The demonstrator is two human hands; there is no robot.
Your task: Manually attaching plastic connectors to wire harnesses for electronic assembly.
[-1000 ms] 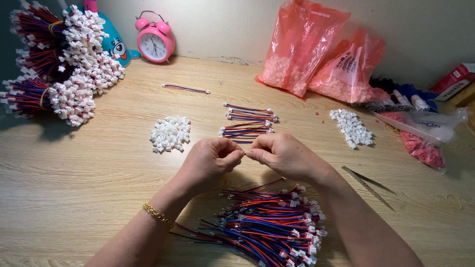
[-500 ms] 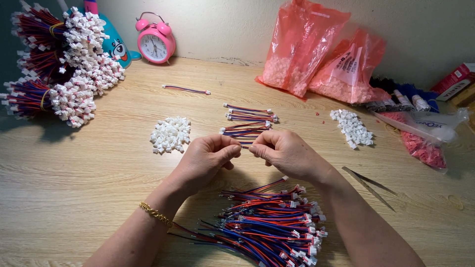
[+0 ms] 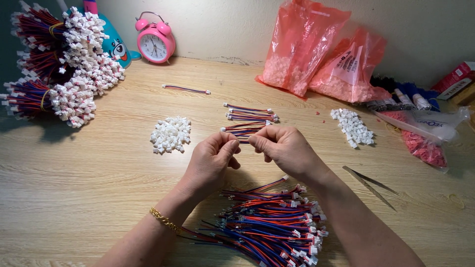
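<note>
A: Check against the frames from a second ago. Your left hand (image 3: 213,159) and right hand (image 3: 283,148) sit where they did, fingertips meeting above the middle of the wooden table (image 3: 89,198). Only small finger shifts; no reach toward either pile.

B: So, by my reading, you are still busy on the same piece, not picking up a new one.

A: Agreed. Grip state: both hands pinch closed, thumb against forefinger, on a short wire lead (image 3: 243,140) held between them. Whether a connector is already seated on its end, I cannot tell; your fingers cover it.

B: Appearance of the lead?

A: Thin, red and blue strands, a little showing between the fingertips. It hangs just in front of the small stack of finished leads (image 3: 249,118), white plugs on their ends.

B: Surroundings?

A: Loose white connectors (image 3: 170,134) left of your hands, a second heap (image 3: 352,127) to the right. Unfinished wire pile (image 3: 269,225) lies below your wrists, tweezers (image 3: 370,184) beside your right forearm.
</note>
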